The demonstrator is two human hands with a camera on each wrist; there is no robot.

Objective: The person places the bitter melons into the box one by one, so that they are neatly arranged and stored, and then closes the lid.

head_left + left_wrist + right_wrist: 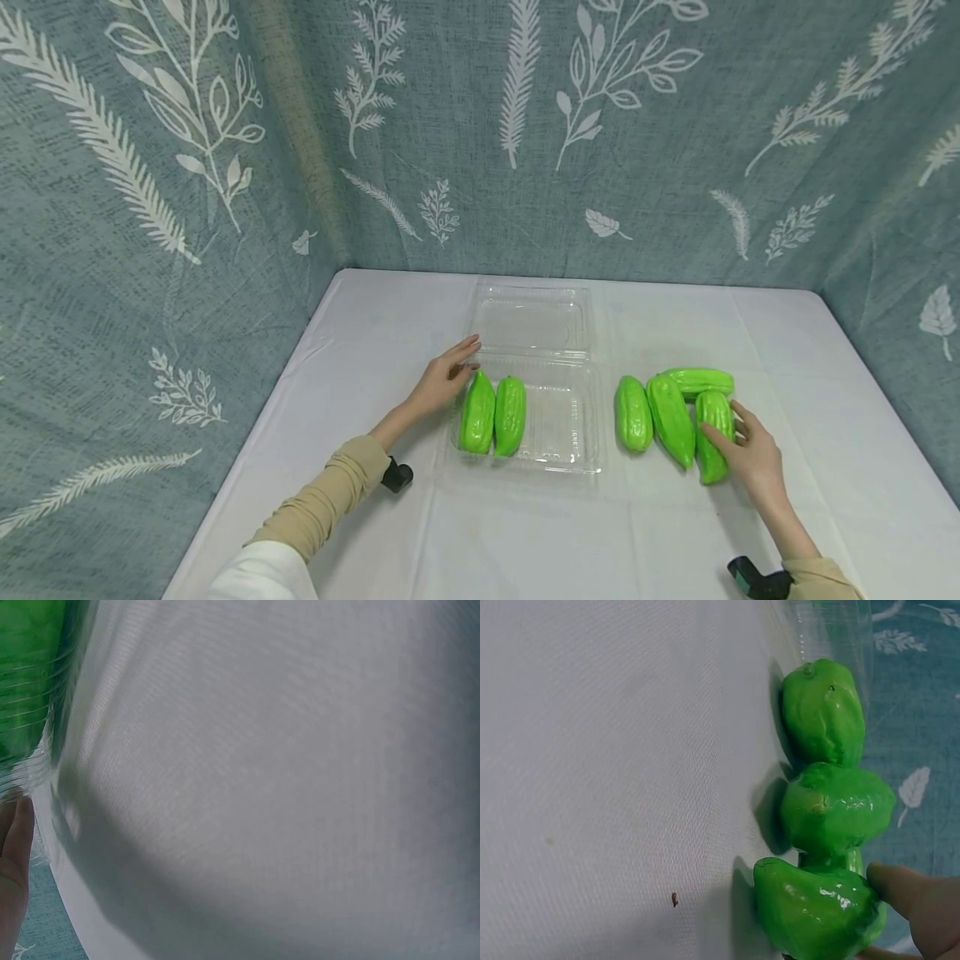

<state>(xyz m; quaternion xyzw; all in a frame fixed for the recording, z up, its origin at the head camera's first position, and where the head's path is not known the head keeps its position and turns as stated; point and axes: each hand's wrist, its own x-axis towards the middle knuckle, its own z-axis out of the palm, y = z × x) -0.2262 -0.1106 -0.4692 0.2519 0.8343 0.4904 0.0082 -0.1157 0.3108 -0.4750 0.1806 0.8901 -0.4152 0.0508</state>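
Note:
A clear plastic clamshell box [558, 417] lies with its lid [532, 321] folded back. In its left half, two bright green, ridged, elongated gourds [511, 417] lie side by side. My left hand [441, 383] is at the box's back left corner, near the hinge, its fingers mostly straight by the rim; the left wrist view shows only a few fingers [16, 840] beside the ribbed wall. To the right of the box, my right hand [753, 462] holds the rightmost gourd [714, 417] of a loose group between thumb and fingers. In the right wrist view this gourd [817, 907] is nearest the hand.
Beside the held gourd lie a slender gourd [671, 417], a shorter one [634, 414] and one set crosswise behind [701, 380]. A white cloth [525, 533] covers the table. Blue-green leaf-patterned curtains [465, 125] stand behind and at both sides.

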